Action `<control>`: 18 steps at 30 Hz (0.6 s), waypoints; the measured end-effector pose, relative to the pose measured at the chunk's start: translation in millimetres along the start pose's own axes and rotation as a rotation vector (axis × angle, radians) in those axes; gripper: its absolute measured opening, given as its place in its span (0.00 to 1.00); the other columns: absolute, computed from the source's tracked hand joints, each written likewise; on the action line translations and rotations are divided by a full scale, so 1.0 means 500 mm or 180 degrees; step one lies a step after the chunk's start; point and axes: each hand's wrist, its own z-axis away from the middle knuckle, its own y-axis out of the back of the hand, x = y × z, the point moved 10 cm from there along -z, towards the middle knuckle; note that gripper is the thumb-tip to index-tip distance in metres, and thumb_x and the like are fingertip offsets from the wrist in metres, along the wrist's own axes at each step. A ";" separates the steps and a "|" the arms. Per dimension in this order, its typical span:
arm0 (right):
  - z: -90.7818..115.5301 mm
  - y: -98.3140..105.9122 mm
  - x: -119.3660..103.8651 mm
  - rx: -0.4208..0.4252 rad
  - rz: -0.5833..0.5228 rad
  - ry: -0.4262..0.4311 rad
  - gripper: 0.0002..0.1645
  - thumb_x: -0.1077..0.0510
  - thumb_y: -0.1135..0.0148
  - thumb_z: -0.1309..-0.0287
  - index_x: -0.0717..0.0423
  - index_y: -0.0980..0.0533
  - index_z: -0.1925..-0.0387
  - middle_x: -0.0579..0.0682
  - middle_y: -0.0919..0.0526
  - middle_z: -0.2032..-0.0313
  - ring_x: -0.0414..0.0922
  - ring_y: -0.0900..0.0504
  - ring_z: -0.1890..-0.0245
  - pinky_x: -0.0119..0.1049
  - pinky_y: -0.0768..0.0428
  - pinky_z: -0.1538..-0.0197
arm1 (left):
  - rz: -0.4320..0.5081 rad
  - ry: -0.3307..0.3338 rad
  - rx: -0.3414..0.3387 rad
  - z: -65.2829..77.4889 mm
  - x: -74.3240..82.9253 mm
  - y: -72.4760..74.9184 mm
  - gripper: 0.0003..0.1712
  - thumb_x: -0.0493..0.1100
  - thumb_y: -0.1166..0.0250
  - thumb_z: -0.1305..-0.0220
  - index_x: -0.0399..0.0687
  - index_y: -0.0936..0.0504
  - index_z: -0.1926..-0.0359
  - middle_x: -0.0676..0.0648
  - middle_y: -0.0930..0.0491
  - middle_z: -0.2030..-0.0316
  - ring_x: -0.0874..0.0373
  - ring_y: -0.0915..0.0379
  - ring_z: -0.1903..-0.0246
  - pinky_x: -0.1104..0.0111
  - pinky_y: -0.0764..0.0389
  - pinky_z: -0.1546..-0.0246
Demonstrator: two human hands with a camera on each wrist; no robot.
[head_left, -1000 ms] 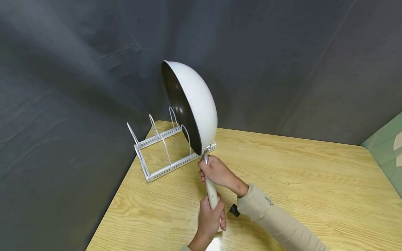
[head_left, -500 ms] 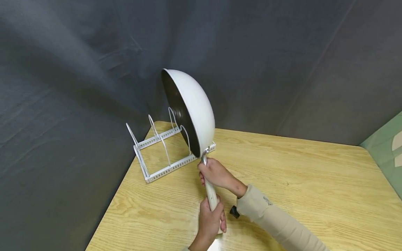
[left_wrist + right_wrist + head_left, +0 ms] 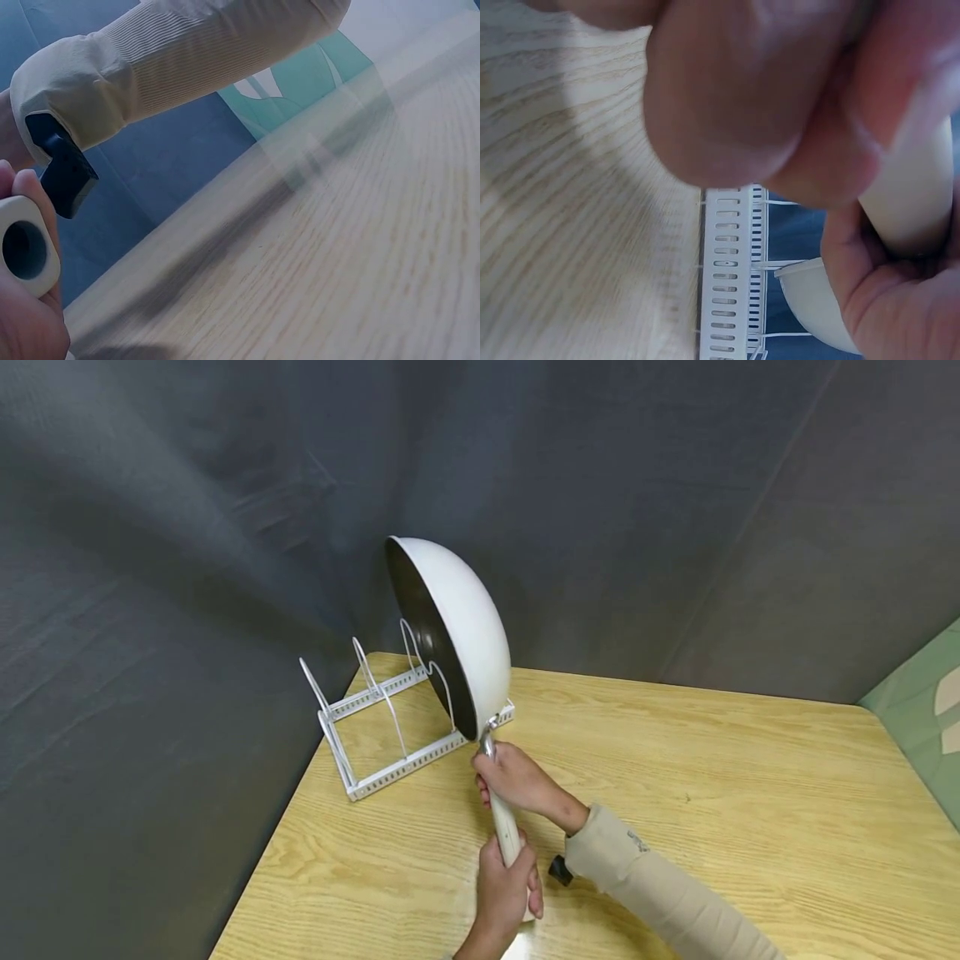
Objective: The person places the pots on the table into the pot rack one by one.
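Note:
A wok point(image 3: 465, 618), white outside and dark inside, stands on edge at the right end of a white wire rack point(image 3: 408, 768), its dark inside facing left toward the wire dividers. Its lower rim overlaps the rack's front rail in the head view. My right hand point(image 3: 521, 781) grips the pale handle point(image 3: 504, 827) near the metal neck, just below the wok. Lower down, my left hand point(image 3: 501, 885) wraps the handle close to its end. The left wrist view shows the handle's end hole point(image 3: 26, 247) beside the left fingers.
The rack rests at the back left of a wooden table point(image 3: 712, 793), near a dark curtain point(image 3: 637, 510). A black wrist-worn piece point(image 3: 559, 870) sits below the right cuff. Green patterned fabric point(image 3: 922, 710) hangs at the right edge.
The wok has come down lower against the rack. Both hands keep their grip on the handle and have dropped slightly with it.

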 end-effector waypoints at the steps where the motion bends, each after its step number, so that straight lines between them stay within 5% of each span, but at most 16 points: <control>1: 0.000 -0.001 0.001 -0.0001 -0.0004 -0.0004 0.21 0.58 0.56 0.28 0.69 0.26 0.72 0.50 0.23 0.82 0.44 0.22 0.83 0.38 0.18 0.74 | 0.0008 0.0003 0.0000 0.000 -0.001 0.000 0.05 0.27 0.44 0.35 0.34 0.32 0.62 0.51 0.31 0.90 0.64 0.35 0.96 0.72 0.32 0.96; 18: -0.002 -0.006 0.016 -0.0028 -0.0025 -0.0077 0.21 0.58 0.55 0.26 0.65 0.26 0.73 0.50 0.22 0.82 0.45 0.21 0.83 0.38 0.18 0.74 | 0.0068 0.0074 0.0005 0.000 -0.011 0.002 0.07 0.27 0.44 0.36 0.39 0.32 0.64 0.51 0.32 0.89 0.65 0.35 0.95 0.73 0.32 0.96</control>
